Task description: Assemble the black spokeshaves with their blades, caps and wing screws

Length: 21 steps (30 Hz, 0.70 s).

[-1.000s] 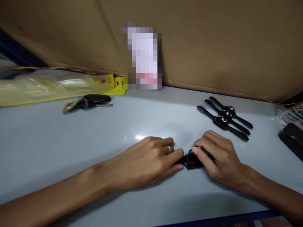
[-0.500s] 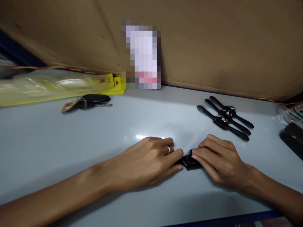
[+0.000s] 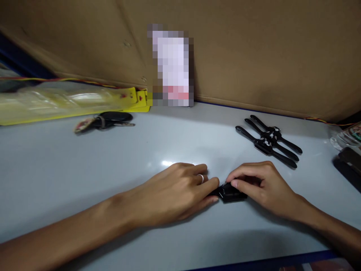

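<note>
A small black plastic part [image 3: 229,194] lies on the pale grey table [image 3: 84,162] between my two hands. My left hand [image 3: 180,194], a ring on one finger, rests palm down with its fingertips pressed onto the part's left end. My right hand [image 3: 262,186] is arched over the right end, thumb and fingers pinched on the part. Most of the part is hidden under my fingers.
Three black long-armed parts [image 3: 267,141] lie stacked at the right rear. A key fob with keys [image 3: 105,120] and yellow plastic-wrapped packs [image 3: 64,103] sit at the left rear. Brown cardboard [image 3: 254,56] walls the back. A dark object [image 3: 349,163] is at the right edge.
My right hand has lifted its knuckles and curled into a pinch on the black part. My left hand has stayed where it was.
</note>
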Each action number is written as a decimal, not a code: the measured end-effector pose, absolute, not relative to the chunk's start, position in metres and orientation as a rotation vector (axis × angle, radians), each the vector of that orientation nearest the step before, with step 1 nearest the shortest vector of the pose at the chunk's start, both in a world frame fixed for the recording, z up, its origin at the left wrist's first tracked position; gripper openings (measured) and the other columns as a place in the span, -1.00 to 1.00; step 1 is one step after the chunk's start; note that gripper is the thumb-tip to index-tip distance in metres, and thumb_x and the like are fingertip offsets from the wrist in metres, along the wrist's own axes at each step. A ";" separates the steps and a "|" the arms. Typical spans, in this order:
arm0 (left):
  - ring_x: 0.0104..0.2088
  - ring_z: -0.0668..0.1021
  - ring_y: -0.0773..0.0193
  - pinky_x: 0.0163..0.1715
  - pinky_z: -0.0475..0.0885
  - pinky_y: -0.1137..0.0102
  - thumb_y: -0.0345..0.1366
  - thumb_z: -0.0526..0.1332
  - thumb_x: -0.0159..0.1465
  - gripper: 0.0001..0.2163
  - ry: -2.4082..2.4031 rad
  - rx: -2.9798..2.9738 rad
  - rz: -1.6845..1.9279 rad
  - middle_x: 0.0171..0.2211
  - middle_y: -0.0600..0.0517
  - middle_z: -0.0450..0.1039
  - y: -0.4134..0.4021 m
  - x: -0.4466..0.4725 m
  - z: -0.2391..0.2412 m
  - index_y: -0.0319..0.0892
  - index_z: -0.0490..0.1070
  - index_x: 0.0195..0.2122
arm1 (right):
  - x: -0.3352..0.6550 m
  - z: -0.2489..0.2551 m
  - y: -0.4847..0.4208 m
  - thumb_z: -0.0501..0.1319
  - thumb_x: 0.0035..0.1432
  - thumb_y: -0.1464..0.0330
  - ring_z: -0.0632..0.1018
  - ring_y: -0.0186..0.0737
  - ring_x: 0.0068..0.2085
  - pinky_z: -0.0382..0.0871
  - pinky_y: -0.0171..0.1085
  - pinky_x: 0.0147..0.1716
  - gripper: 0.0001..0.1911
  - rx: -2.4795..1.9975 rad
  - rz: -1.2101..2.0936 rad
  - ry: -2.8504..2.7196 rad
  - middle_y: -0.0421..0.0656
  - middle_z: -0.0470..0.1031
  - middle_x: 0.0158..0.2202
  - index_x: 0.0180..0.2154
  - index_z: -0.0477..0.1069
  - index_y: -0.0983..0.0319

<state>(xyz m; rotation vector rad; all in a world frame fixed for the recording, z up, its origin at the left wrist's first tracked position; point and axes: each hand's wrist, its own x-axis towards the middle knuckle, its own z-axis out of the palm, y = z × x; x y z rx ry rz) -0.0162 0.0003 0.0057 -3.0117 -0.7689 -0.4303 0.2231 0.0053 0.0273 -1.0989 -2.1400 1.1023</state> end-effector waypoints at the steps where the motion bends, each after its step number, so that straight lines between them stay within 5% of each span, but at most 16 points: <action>1: -0.49 0.44 0.23 -0.53 0.24 0.30 -0.25 -0.03 0.52 -0.74 -0.769 -3.011 -0.429 -0.51 0.08 0.41 0.000 -0.016 0.006 -0.16 0.36 -0.26 | 0.223 0.027 0.005 0.22 0.22 0.51 0.46 -0.40 -0.49 0.27 -0.39 -0.51 -0.83 -1.139 1.161 -2.107 -0.28 0.53 -0.50 -0.33 0.58 0.22; 4: -0.49 0.46 0.23 -0.53 0.25 0.31 -0.25 -0.02 0.51 -0.75 -0.769 -3.007 -0.416 -0.51 0.08 0.41 0.001 -0.016 0.006 -0.16 0.36 -0.27 | 0.224 0.025 0.004 0.25 0.24 0.45 0.43 -0.39 -0.52 0.24 -0.39 -0.54 -0.86 -1.181 1.184 -2.071 -0.31 0.46 -0.57 -0.39 0.52 0.23; 9: -0.48 0.47 0.24 -0.52 0.26 0.32 -0.25 0.00 0.51 -0.77 -0.772 -3.014 -0.410 -0.52 0.09 0.42 0.000 -0.016 0.006 -0.16 0.36 -0.25 | 0.224 0.020 -0.001 0.22 0.29 0.45 0.38 -0.38 -0.47 0.21 -0.35 -0.46 -0.79 -0.995 0.691 -2.301 -0.26 0.42 -0.50 -0.44 0.39 0.25; 21: -0.49 0.45 0.23 -0.53 0.26 0.31 -0.27 0.00 0.51 -0.77 -0.777 -3.020 -0.421 -0.51 0.08 0.42 0.000 -0.016 0.006 -0.17 0.37 -0.24 | 0.224 0.014 -0.003 0.09 0.39 0.43 0.33 -0.33 -0.46 0.18 -0.27 -0.44 -0.74 -0.979 0.407 -2.426 -0.23 0.36 -0.49 -0.41 0.31 0.23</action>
